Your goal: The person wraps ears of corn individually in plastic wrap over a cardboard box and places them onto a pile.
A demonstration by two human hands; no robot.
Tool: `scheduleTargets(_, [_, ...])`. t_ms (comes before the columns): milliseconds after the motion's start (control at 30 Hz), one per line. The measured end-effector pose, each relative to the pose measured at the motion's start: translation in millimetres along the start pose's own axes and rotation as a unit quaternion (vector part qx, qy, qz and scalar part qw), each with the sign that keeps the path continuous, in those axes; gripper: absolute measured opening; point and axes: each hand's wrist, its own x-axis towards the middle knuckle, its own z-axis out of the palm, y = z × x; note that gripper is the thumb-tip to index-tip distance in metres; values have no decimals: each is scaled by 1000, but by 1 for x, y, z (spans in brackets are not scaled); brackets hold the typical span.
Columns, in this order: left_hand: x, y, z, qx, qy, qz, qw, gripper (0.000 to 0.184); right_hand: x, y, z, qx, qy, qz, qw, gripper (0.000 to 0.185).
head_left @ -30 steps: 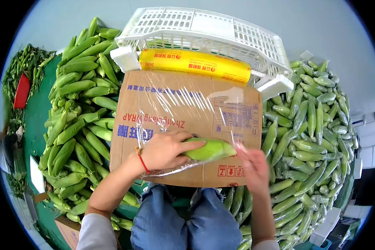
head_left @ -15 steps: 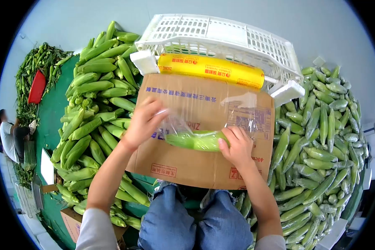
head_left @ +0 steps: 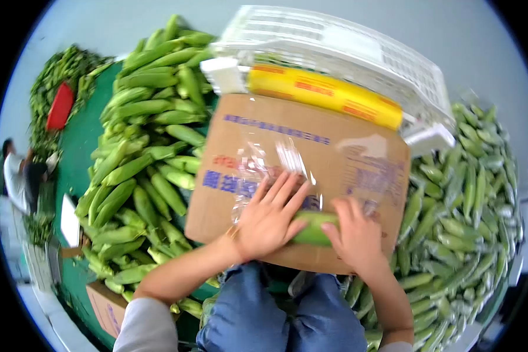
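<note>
left hand: palm down, fingers spread wide and nearly flat over clear film on the cardboard box; thumb at the left end of the green corn cob. grasp on the film — cannot tell.

right hand: partly closed over the cob's right end, thumb on the near side; fingertips blurred.

green corn cob: one, lying crosswise between the two hands, middle section visible; both ends covered by the hands. how far the film wraps it cannot be made out.

clear film: seen chiefly as glints ahead of the left hand; edges indistinct. print beneath is smeared and partly covered.

yellow roll: beyond the box's far edge, lettering blurred.

white crate: behind the roll, soft in outline.

husked-green pile: left of the box, near part hidden by the left forearm.

film-wrapped pile: right — individual cobs blurred.

person: far left, partly cut off by the dark lens border.
</note>
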Motion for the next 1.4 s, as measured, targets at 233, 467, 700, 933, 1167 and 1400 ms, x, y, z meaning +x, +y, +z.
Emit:
scheduleTargets(233, [152, -75, 19, 89, -110, -7, 990, 60, 92, 18, 16, -126, 152, -261, 945, 70])
scheduleTargets(467, [156, -67, 20, 100, -182, -29, 978, 58, 51, 8, 11, -53, 27, -272, 960, 64])
scheduleTargets(700, [106, -72, -7, -163, 116, 23, 980, 46, -82, 32, 14, 208, -138, -82, 965, 65])
scheduleTargets(933, [38, 13, -3, -433, 306, 188, 827, 39, -62, 24, 6, 735, -262, 236, 579, 80])
scheduleTargets(1167, [41, 10, -21, -839, 169, -115, 505, 18, -18, -21, 55, 863, -415, -44, 284, 95])
scheduleTargets(1400, [-8, -19, 9, -559, 175, -241, 774, 41, -37, 19, -11, 413, 107, -37, 903, 40])
